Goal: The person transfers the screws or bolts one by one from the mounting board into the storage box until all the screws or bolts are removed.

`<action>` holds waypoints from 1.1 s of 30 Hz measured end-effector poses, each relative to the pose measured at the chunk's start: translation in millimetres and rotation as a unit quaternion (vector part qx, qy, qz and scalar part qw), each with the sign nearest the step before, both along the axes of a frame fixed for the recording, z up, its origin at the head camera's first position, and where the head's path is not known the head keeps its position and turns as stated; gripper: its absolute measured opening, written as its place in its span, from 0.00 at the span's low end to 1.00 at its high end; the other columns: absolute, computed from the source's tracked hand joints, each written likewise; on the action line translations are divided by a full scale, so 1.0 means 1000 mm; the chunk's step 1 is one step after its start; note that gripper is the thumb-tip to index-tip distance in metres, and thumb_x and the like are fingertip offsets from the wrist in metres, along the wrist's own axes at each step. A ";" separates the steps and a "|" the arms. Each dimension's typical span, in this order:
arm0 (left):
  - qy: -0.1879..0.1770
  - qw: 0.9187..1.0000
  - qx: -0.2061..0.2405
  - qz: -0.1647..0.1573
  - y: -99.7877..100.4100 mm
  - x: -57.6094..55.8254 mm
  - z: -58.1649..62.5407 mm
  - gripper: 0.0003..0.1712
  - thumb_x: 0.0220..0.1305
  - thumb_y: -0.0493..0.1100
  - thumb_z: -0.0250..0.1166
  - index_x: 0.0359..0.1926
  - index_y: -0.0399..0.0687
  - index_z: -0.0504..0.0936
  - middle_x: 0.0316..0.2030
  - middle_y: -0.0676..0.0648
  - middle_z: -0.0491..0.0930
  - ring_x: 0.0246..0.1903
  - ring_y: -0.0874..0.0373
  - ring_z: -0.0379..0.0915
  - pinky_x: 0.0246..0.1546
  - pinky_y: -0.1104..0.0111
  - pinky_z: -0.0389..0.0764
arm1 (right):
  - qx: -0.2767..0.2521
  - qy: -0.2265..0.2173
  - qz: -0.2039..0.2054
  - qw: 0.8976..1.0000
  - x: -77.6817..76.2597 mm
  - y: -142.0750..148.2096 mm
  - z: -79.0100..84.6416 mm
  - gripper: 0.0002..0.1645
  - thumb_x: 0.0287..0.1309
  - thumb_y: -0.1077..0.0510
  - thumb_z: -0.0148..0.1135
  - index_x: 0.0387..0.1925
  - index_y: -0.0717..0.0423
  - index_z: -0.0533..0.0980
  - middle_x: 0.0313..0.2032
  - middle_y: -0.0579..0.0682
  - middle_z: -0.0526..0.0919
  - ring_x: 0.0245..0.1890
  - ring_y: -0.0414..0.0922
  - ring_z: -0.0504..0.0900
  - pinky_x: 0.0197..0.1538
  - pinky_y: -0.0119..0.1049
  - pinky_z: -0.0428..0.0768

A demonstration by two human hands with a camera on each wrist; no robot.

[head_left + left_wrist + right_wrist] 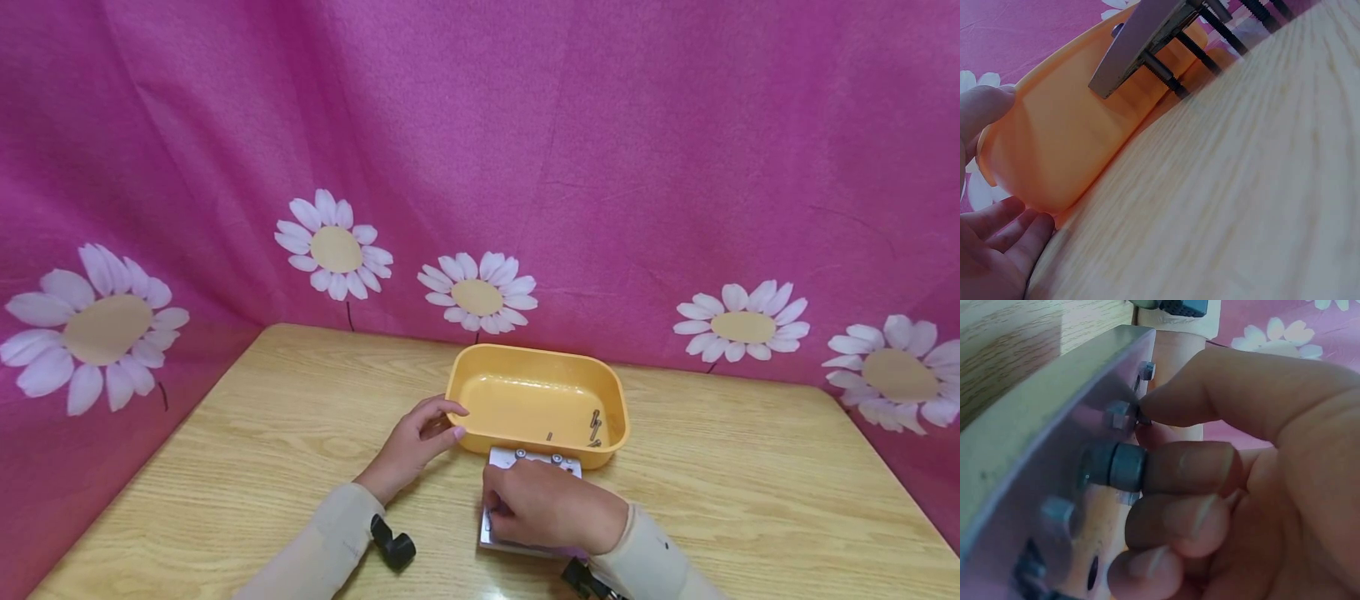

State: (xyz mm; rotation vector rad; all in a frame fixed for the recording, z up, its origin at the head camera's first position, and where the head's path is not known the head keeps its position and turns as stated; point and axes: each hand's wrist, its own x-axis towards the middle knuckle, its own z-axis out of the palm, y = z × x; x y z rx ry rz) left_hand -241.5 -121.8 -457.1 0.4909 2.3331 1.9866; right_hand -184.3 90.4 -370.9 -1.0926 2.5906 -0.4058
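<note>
At the left end of a yellow plastic bin, my left hand grips the wall, with a finger over the rim and the thumb outside. In the left wrist view its other fingers lie by the bin's lower corner. My right hand is over a metal plate in front of the bin. Its thumb and index finger pinch a small bolt on the plate, while the curled fingers rest near a round-headed bolt. Threaded shanks stick out under the plate.
Several loose bolts lie in the right end of the bin. Two socket-head bolts sit along the plate's far edge. The wooden table backs onto a pink curtain with white flowers.
</note>
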 end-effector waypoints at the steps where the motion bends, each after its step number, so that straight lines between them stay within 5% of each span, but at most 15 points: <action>1: 0.000 1.000 -0.001 0.000 0.000 0.000 0.000 0.15 0.63 0.47 0.66 0.50 0.53 0.80 0.60 0.46 0.70 0.56 0.54 0.67 0.63 0.59 0.68 | -0.001 -0.005 -0.001 1.000 0.000 0.000 0.000 0.06 0.57 0.55 0.65 0.32 0.46 0.73 0.21 0.35 0.72 0.21 0.32 0.70 0.27 0.26 0.71; 14: -0.010 1.000 0.005 0.002 0.000 0.000 0.001 0.14 0.64 0.42 0.65 0.51 0.50 0.79 0.60 0.44 0.69 0.54 0.53 0.67 0.62 0.58 0.69 | -0.005 0.000 0.008 1.000 -0.002 0.000 -0.001 0.07 0.57 0.55 0.65 0.30 0.45 0.73 0.19 0.34 0.71 0.20 0.32 0.69 0.26 0.25 0.71; 24: -0.002 1.000 0.002 -0.003 0.003 0.015 0.025 0.14 0.65 0.40 0.64 0.51 0.44 0.78 0.60 0.40 0.69 0.54 0.50 0.67 0.61 0.56 0.69 | -0.009 0.021 0.010 1.000 -0.002 -0.001 -0.002 0.07 0.56 0.54 0.66 0.29 0.45 0.74 0.19 0.35 0.71 0.19 0.31 0.69 0.24 0.25 0.70; 33: -0.006 1.000 0.004 0.002 0.001 -0.001 0.000 0.14 0.65 0.40 0.65 0.51 0.48 0.79 0.59 0.45 0.69 0.54 0.52 0.67 0.61 0.59 0.69 | -0.024 0.047 0.015 0.998 -0.001 0.002 -0.001 0.05 0.54 0.56 0.65 0.29 0.45 0.75 0.20 0.33 0.71 0.20 0.30 0.70 0.24 0.25 0.71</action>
